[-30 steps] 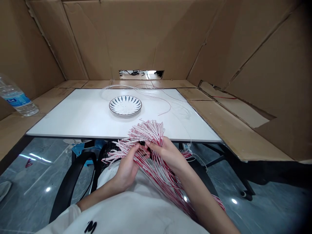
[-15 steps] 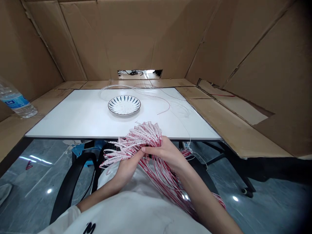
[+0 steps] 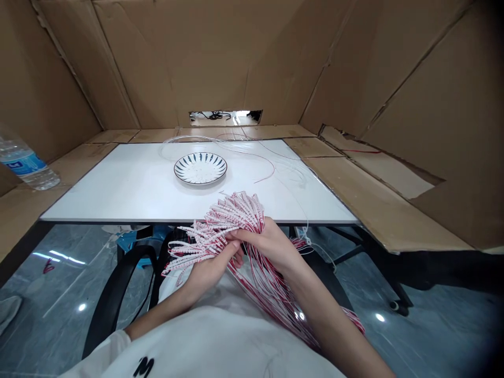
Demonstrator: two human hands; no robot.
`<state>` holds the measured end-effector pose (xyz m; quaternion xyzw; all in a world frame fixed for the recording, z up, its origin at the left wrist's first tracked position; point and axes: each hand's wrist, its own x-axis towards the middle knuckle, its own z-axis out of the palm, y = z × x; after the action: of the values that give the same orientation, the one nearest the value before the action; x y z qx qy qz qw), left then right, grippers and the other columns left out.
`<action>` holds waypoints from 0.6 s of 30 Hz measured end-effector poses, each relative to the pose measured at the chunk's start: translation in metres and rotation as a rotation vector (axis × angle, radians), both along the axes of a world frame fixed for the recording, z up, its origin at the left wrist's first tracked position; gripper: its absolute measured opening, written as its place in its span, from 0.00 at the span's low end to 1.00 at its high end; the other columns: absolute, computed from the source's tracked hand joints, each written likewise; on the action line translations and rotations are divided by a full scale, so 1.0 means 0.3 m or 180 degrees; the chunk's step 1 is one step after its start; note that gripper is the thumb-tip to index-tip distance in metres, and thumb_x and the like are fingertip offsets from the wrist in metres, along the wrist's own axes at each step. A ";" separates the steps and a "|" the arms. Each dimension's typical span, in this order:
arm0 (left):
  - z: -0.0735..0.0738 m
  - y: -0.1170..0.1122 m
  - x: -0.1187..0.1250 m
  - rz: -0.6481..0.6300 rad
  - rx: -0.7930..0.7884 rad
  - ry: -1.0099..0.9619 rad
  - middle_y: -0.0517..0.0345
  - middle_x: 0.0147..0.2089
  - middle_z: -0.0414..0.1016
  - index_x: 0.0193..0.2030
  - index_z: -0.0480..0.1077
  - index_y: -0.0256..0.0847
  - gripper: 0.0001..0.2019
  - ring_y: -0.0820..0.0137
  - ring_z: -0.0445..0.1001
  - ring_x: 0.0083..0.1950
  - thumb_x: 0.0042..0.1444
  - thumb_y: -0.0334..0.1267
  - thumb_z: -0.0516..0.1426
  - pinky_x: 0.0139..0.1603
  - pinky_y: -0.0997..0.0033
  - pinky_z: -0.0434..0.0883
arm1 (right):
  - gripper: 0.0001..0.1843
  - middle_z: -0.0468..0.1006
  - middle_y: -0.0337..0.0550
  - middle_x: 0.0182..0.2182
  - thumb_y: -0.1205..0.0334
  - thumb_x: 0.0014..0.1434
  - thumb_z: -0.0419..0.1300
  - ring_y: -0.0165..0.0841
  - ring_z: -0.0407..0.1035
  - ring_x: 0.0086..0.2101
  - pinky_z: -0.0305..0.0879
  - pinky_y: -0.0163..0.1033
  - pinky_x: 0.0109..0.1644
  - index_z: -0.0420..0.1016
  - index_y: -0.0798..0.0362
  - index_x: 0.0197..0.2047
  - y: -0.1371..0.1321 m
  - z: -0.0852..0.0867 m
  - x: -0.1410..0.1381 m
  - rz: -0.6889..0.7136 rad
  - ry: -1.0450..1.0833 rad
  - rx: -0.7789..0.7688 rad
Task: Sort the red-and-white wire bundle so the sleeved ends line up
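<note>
A thick bundle of red and white strands (image 3: 226, 223) fans out above my lap, just in front of the white table (image 3: 134, 191). My right hand (image 3: 271, 242) is closed round the bundle where the strands gather. My left hand (image 3: 210, 265) sits under the fan with its fingers pinching a few of the strands. The long tails of the bundle (image 3: 275, 294) run down over my right forearm and lap.
A blue and white patterned plate (image 3: 200, 168) stands on the table, with thin clear and red threads (image 3: 271, 168) looping behind and right of it. A water bottle (image 3: 21, 164) lies at the left. Cardboard walls surround the table. A black chair (image 3: 118, 283) is below.
My left fingers have shifted up among the strands and the fan has spread slightly. The bundle stays in about the same place.
</note>
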<state>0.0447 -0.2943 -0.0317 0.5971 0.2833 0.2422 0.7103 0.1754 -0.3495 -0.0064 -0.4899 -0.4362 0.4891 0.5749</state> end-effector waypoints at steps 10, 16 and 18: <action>-0.012 0.010 0.015 -0.0297 0.0378 0.0016 0.59 0.24 0.70 0.29 0.70 0.44 0.13 0.66 0.70 0.29 0.59 0.45 0.49 0.42 0.67 0.66 | 0.15 0.68 0.37 0.19 0.54 0.54 0.62 0.31 0.65 0.22 0.64 0.35 0.29 0.64 0.53 0.23 0.004 -0.004 0.017 -0.0322 -0.0357 0.0062; -0.003 0.011 -0.001 -0.0482 0.0943 0.0846 0.58 0.26 0.72 0.20 0.66 0.45 0.22 0.63 0.72 0.34 0.60 0.51 0.45 0.55 0.61 0.61 | 0.12 0.72 0.38 0.20 0.58 0.49 0.66 0.33 0.65 0.17 0.64 0.37 0.20 0.71 0.56 0.34 -0.002 -0.005 0.000 -0.0012 0.0017 -0.0220; 0.008 0.014 -0.001 -0.0387 0.1188 0.0884 0.57 0.27 0.73 0.19 0.66 0.45 0.20 0.62 0.72 0.36 0.59 0.49 0.48 0.56 0.60 0.61 | 0.15 0.73 0.38 0.21 0.59 0.46 0.68 0.32 0.67 0.19 0.65 0.36 0.22 0.73 0.56 0.36 0.003 -0.011 0.003 -0.0131 -0.0041 -0.0210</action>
<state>0.0443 -0.2900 -0.0294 0.7615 0.2922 0.1627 0.5551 0.1763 -0.3486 -0.0097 -0.5206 -0.4133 0.4882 0.5655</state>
